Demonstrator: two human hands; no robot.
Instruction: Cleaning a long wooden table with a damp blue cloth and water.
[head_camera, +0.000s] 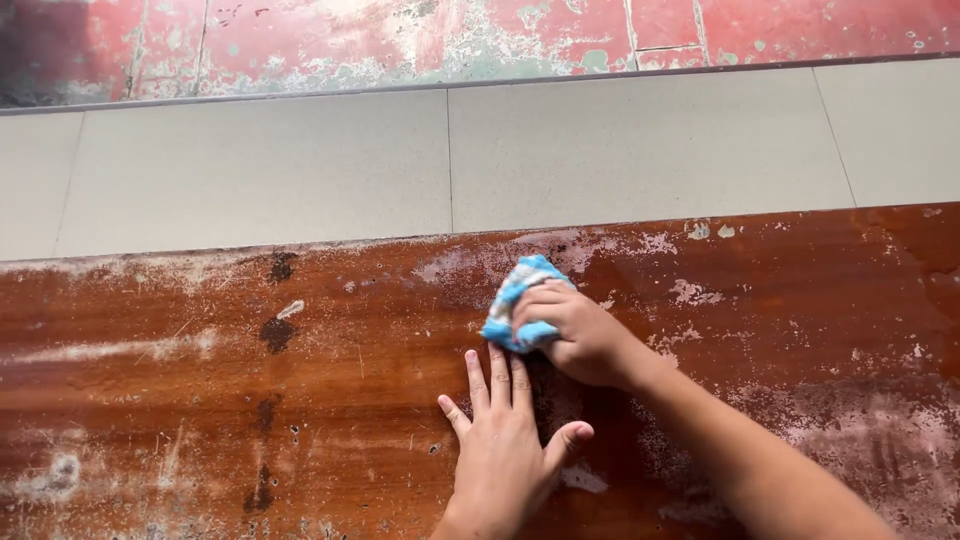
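Note:
A worn reddish-brown wooden board with scratches and pale patches fills the lower half of the head view. My right hand is closed around a crumpled blue and white cloth and presses it onto the board near its far edge. My left hand lies flat on the wood just below the cloth, fingers together and pointing away from me, thumb spread to the right. The left fingertips nearly touch the right hand.
Beyond the board's far edge runs a band of pale grey floor tiles. Further back is red tiling with flaking paint. Dark spots and whitish residue mark the wood.

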